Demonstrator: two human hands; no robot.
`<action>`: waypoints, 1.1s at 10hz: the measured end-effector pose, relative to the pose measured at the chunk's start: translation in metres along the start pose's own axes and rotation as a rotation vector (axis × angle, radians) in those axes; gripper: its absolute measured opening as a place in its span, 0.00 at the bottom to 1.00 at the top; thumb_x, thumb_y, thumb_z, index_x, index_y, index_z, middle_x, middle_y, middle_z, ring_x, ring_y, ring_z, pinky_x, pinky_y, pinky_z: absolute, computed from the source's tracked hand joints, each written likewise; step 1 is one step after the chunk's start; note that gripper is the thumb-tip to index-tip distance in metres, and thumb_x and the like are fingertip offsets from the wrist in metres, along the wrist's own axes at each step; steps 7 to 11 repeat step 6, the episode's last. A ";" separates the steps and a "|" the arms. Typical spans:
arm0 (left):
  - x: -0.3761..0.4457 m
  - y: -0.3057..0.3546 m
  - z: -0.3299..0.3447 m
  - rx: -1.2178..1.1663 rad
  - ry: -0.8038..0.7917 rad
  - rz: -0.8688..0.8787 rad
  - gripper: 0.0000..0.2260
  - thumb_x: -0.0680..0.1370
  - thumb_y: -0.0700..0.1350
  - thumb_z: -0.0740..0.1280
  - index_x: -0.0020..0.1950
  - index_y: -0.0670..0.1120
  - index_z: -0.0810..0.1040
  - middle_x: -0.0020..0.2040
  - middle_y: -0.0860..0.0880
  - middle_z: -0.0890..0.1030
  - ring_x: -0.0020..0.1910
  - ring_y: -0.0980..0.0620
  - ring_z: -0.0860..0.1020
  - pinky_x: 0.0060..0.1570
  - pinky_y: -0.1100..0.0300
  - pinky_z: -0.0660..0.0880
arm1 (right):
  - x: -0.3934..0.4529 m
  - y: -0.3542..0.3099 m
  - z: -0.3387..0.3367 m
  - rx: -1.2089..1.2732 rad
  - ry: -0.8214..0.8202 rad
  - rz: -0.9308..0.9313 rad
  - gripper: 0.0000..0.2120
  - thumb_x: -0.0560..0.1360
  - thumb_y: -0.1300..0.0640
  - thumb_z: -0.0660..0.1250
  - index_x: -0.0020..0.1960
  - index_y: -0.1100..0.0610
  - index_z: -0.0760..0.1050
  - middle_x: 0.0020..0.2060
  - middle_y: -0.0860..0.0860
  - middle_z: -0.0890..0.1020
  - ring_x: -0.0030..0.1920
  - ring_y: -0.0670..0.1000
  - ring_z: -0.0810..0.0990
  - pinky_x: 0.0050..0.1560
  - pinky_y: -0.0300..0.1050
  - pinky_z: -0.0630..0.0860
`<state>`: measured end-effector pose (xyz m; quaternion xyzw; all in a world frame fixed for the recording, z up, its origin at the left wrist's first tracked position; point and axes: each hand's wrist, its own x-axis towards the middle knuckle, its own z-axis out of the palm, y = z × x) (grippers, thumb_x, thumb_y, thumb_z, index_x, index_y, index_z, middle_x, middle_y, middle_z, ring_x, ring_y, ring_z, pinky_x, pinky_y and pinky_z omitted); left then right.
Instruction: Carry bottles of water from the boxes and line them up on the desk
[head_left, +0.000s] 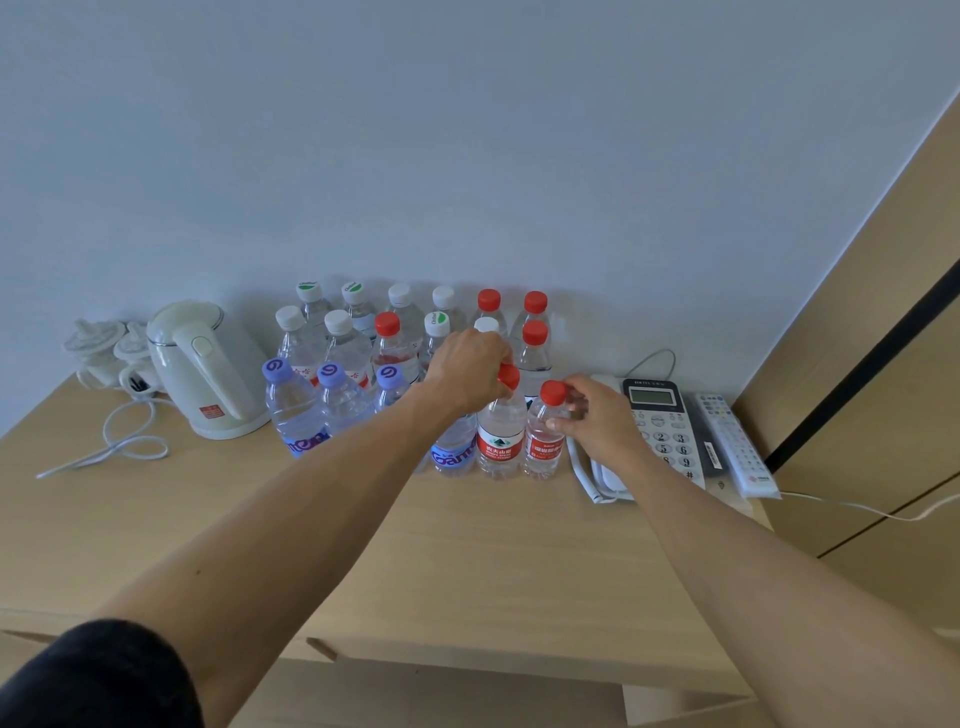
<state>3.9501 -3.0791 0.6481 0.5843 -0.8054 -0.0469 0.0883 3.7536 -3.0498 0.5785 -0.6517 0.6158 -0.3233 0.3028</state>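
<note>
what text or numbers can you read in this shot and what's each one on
"Gam", cut off by the left arm: blue label of the purple-capped bottle.
"2", "3", "5", "6", "8", "9", "#": keypad of the desk phone.
Red label of the bottle held by the left hand: white characters, too small to read.
Red label of the bottle in the right hand: blurred.
Kettle sticker, green-marked caps, remote buttons: unreadable.
</note>
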 end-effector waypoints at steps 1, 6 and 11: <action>-0.001 0.000 0.001 0.016 0.011 0.001 0.13 0.74 0.49 0.76 0.57 0.47 0.84 0.50 0.48 0.85 0.49 0.48 0.81 0.50 0.53 0.80 | 0.000 0.000 0.001 -0.017 0.001 -0.007 0.19 0.68 0.61 0.78 0.55 0.51 0.77 0.47 0.46 0.80 0.48 0.46 0.79 0.50 0.39 0.70; -0.008 -0.035 -0.035 -0.071 0.248 -0.035 0.21 0.76 0.56 0.72 0.67 0.49 0.79 0.56 0.47 0.84 0.58 0.45 0.79 0.51 0.51 0.77 | 0.015 -0.025 -0.014 -0.137 0.009 -0.047 0.20 0.70 0.63 0.73 0.60 0.53 0.76 0.55 0.50 0.81 0.53 0.49 0.81 0.55 0.43 0.77; -0.008 -0.035 -0.035 -0.071 0.248 -0.035 0.21 0.76 0.56 0.72 0.67 0.49 0.79 0.56 0.47 0.84 0.58 0.45 0.79 0.51 0.51 0.77 | 0.015 -0.025 -0.014 -0.137 0.009 -0.047 0.20 0.70 0.63 0.73 0.60 0.53 0.76 0.55 0.50 0.81 0.53 0.49 0.81 0.55 0.43 0.77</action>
